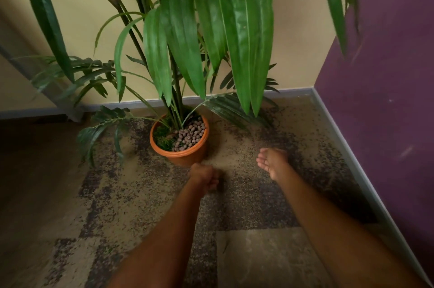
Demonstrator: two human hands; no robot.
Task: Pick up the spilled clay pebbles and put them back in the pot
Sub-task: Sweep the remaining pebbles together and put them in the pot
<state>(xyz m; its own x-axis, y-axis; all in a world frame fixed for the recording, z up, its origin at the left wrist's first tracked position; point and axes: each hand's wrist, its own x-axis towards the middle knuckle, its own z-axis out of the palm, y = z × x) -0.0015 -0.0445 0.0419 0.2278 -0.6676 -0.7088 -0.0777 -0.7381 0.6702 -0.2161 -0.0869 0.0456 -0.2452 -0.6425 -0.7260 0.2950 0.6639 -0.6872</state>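
The speckled carpet [131, 205] lay under both outstretched arms, patterned in tan and dark patches, and ran beyond the hands to a cream wall [293, 29] with a grey skirting board [293, 91]. To the right of the right arm rose a purple wall [387, 76], meeting the cream one in the corner.

Above and ahead of the hands spread a tall palm plant [211, 29], its broad green fronds drooping down toward the pot and some lower fronds trailing out over the carpet to the left of the left hand.

The terracotta-coloured plastic pot [187, 155] stood on the carpet just beyond the left hand, and up and to the left of the right hand. No label or writing could be read on it or anywhere else.

The left hand [203, 177] was curled into a closed fist, knuckles up, close to the near rim of the pot; whether it held anything, I could not tell. The right hand [272, 162] was well apart from it, palm turned up and loosely cupped, fingers relaxed.

The clay pebbles [190, 134] sat heaped inside the pot on its right side, beside the stems. I could make out no loose ones against the carpet's speckle.
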